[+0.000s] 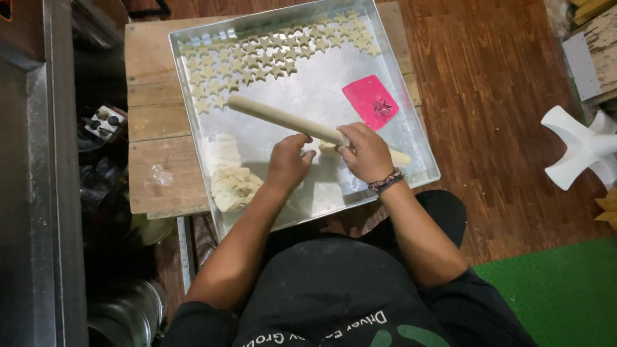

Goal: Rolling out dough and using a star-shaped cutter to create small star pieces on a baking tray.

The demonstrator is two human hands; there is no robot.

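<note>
A large metal tray lies on a low wooden table. Several star-shaped dough pieces fill its far part. A pale wooden rolling pin lies slanted across the tray. My right hand grips the pin near its right end. My left hand is curled just below the pin, fingers closed on a small piece of dough between the hands. A lump of dough sits at the tray's near left. A pink scraper with a star cutter on it rests at the right.
A white plastic stand sits on the wooden floor at the right. A green mat covers the near right. Dark metal shelving and pots stand at the left, with a small white plug strip.
</note>
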